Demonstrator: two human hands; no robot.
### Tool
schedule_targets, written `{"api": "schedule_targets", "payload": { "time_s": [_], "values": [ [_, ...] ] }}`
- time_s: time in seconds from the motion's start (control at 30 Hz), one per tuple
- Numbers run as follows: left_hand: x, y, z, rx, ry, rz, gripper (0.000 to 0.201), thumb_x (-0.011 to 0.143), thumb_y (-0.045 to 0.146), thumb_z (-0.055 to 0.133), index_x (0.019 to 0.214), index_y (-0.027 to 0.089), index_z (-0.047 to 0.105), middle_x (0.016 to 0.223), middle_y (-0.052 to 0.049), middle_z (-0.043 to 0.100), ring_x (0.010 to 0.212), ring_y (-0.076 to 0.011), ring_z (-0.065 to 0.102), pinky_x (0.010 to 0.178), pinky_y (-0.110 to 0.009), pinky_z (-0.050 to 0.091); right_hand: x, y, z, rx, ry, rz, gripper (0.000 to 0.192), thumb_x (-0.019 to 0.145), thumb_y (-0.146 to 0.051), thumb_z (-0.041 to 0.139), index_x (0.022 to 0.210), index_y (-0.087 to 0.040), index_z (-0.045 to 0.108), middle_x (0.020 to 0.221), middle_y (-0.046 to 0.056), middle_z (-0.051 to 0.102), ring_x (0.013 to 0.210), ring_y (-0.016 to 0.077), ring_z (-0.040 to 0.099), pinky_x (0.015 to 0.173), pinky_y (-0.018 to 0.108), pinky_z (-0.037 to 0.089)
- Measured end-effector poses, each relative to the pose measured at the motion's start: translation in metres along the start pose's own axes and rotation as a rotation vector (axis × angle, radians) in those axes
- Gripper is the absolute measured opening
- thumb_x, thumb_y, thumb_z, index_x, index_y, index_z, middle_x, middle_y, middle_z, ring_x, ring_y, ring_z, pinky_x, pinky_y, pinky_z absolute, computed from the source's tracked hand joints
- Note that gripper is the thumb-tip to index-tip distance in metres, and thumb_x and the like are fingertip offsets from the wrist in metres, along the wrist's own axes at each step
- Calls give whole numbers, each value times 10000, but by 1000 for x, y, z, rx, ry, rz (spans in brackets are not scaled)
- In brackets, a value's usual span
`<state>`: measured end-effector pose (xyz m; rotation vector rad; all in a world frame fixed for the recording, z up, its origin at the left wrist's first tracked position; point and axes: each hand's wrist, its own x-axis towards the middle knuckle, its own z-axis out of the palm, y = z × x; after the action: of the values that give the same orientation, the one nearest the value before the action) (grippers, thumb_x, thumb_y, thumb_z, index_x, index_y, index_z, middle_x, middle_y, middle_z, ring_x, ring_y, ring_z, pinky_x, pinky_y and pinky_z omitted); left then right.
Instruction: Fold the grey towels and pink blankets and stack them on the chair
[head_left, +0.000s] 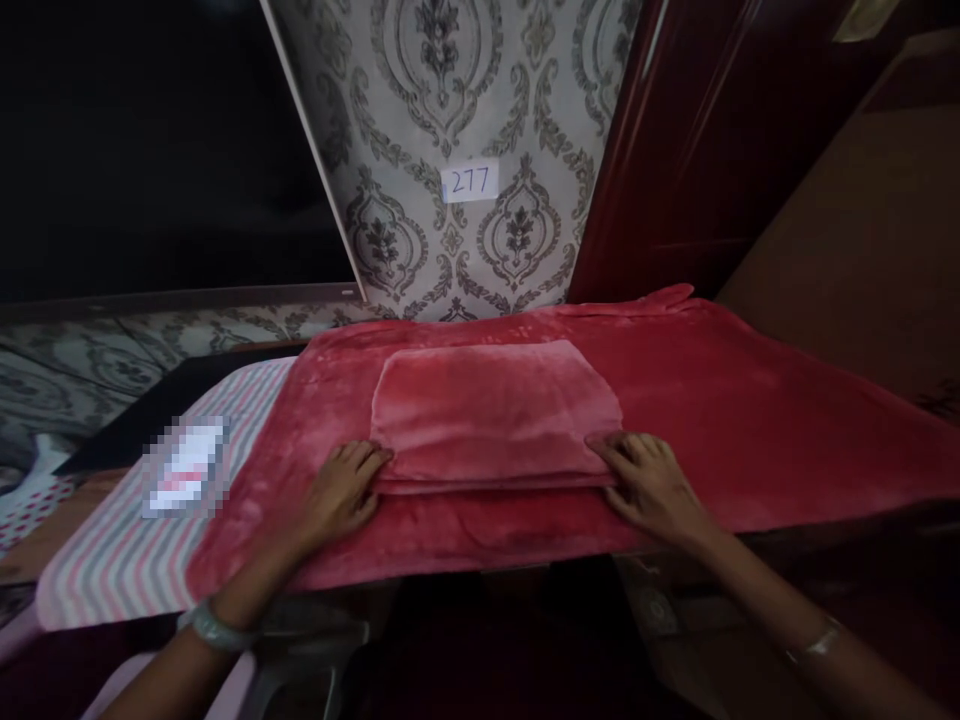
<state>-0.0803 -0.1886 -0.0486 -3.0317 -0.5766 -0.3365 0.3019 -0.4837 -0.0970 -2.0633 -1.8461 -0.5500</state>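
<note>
A pink plush cloth (495, 410), folded into a rough rectangle, lies on a larger red blanket (757, 400) spread over the table. My left hand (349, 490) pinches the near left corner of the folded cloth between thumb and fingers. At the near right corner my right hand (652, 485) grips the same cloth, its thumb under the edge. Between the two hands the near edge runs nearly straight, with layers showing along it. Whether the folded piece is a towel or clothing, I cannot tell.
A striped cloth (120, 560) with a blurred white item (187, 470) on it lies at the left. Behind stand a dark television screen (165, 150) and a patterned wall with a paper label (470, 180) reading 277. A grey plastic stool (300, 660) is below.
</note>
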Motion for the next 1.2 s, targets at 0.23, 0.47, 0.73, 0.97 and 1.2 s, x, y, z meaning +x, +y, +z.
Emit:
{"api": "schedule_targets", "payload": {
  "time_s": [0.23, 0.47, 0.73, 0.97, 1.2],
  "values": [
    [79, 10, -38, -179, 161, -183, 440, 955, 370, 387, 1298, 203, 607, 1308, -92, 648, 1220, -261, 588, 1090, -420, 451, 81, -7, -27, 99, 16, 229, 553, 1002, -405, 337, 1476, -174, 505, 1473, 157, 509, 1347, 308, 446, 1119, 492, 358],
    [212, 39, -22, -39, -57, -353, 657, 991, 460, 382, 1528, 80, 375, 1627, -205, 308, 1522, -340, 253, 1237, -538, 199, 210, -24, 6, 88, -293, 410, 610, 1031, -476, 274, 1591, -239, 320, 1649, 101, 285, 1522, 330, 215, 1193, 598, 209],
    [197, 6, 45, 22, -25, -512, 660, 1003, 487, 306, 1546, 116, 366, 1616, -190, 343, 1523, -347, 242, 1214, -608, 193, 182, -6, 71, 13, -254, 531, 582, 1040, -501, 254, 1565, -279, 373, 1639, 75, 316, 1524, 299, 218, 1184, 581, 221],
    [199, 5, 53, 1, -40, -552, 683, 996, 511, 314, 1557, 122, 352, 1626, -201, 312, 1532, -344, 222, 1218, -620, 169, 180, -5, 81, -30, -224, 493, 586, 1035, -483, 246, 1548, -254, 412, 1619, 84, 356, 1509, 308, 250, 1179, 584, 231],
    [191, 15, 47, -45, 2, -559, 670, 986, 499, 366, 1542, 125, 385, 1614, -197, 339, 1527, -346, 233, 1231, -598, 174, 178, -5, 86, -62, -229, 493, 586, 1023, -471, 247, 1547, -269, 418, 1612, 89, 368, 1502, 310, 275, 1157, 602, 275]
  ]
}}
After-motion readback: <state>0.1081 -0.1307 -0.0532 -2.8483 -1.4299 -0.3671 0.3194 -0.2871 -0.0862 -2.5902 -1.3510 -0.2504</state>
